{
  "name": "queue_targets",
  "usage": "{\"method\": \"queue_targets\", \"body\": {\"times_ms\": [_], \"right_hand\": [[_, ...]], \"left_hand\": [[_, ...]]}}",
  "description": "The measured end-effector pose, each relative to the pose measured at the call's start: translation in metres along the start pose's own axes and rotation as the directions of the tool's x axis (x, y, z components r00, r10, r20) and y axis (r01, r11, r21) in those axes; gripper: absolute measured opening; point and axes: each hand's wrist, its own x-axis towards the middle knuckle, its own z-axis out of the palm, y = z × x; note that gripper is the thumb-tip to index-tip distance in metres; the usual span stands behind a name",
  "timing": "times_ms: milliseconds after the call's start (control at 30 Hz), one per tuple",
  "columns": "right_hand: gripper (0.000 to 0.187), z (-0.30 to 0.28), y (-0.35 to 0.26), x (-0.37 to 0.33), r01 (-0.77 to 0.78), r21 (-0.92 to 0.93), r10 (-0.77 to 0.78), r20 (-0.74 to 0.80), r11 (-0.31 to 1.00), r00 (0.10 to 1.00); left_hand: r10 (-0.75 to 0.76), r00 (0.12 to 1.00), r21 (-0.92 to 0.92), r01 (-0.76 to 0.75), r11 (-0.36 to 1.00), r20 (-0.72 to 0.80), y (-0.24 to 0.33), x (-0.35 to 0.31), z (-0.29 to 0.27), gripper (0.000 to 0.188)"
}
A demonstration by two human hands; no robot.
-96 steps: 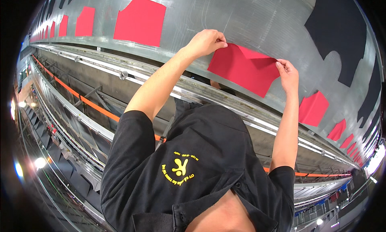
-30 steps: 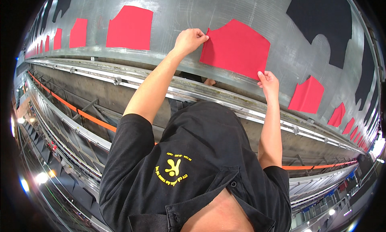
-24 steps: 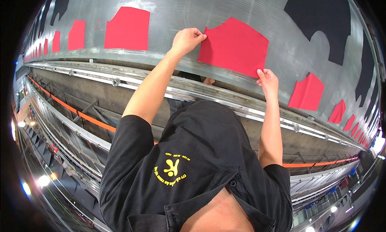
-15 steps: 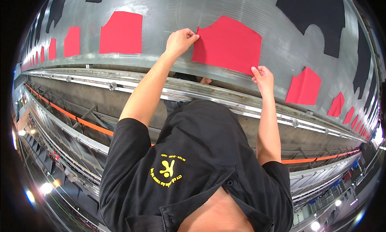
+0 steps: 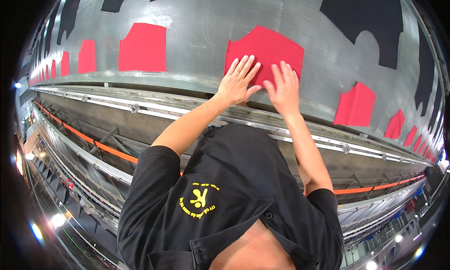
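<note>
In front of me a red cut fabric piece [image 5: 268,43] lies on a long grey metal table [image 5: 201,40]. My left hand [image 5: 238,80] rests with spread fingers on its lower left part. Over the lower right part is my right hand [image 5: 284,87], fingers stretched out and slightly blurred; whether it touches the cloth I cannot tell. Neither hand grips anything. The near edge of the piece is partly hidden under my hands and looks flat elsewhere.
Another red piece [image 5: 143,47] lies to the left, and a creased red piece [image 5: 355,105] to the right, with several more along both sides. A large black fabric piece [image 5: 365,17] lies at the far right. A metal rail [image 5: 187,101] runs along the table's near edge.
Both hands have let go of the red piece's left edge and lower right corner. They have moved inward, fingers now stretched out over the cloth.
</note>
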Motion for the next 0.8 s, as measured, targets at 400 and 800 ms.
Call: {"method": "queue_targets", "body": {"times_ms": [400, 800], "right_hand": [[0.072, 0.029, 0.033, 0.068, -0.135, -0.21, 0.135, -0.015, 0.968, 0.991], [0.075, 0.009, 0.019, 0.06, -0.215, -0.175, 0.208, -0.06, 0.961, 0.976]], "left_hand": [[-0.166, 0.983, 0.015, 0.168, 0.986, -0.081, -0.042, 0.037, -0.019, 0.08], [-0.144, 0.989, 0.116, 0.148, 0.982, -0.045, -0.04, 0.05, -0.007, 0.084]]}}
